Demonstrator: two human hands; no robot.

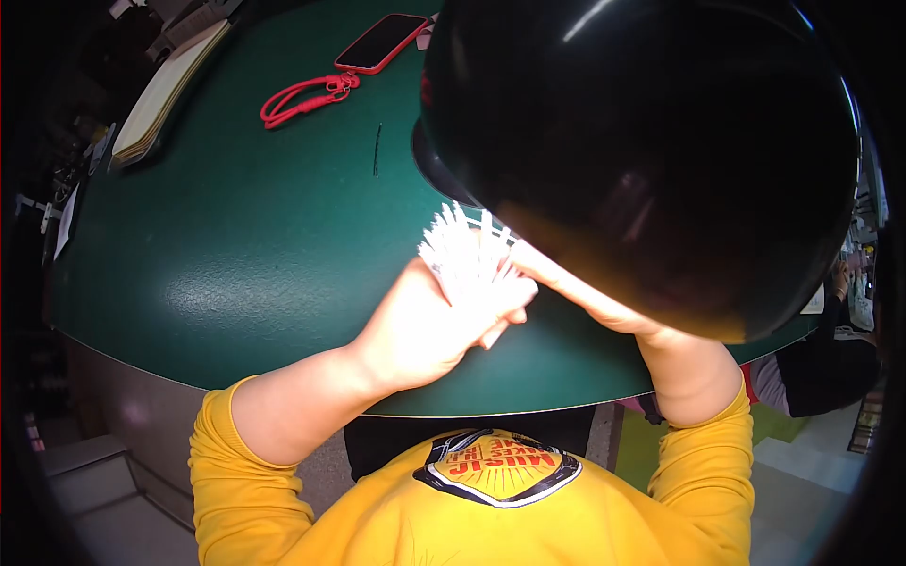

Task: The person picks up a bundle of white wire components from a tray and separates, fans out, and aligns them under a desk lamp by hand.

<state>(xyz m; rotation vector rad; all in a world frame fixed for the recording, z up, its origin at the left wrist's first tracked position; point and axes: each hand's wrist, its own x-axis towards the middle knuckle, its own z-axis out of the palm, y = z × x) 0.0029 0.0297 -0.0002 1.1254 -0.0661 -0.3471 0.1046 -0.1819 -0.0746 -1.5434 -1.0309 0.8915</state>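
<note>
My left hand (429,325) is closed around a bundle of thin white sticks (462,250), whose ends fan out above the fist. Strong light washes out their detail, so I cannot make out their exact kind. From the right, my right hand (599,307) reaches in with a finger stretched out, its tip at the bundle's right side. A large glossy black dome (642,160), like a lamp shade, hides part of that hand. Both hands are above the green tabletop (236,217), near its front edge.
A red-cased phone (382,43) with a red cord strap (307,99) lies at the back. Papers (170,94) are stacked at the far left. Under the dome shows a dark round base (434,165). Another person's dark sleeve (830,363) is at the right edge.
</note>
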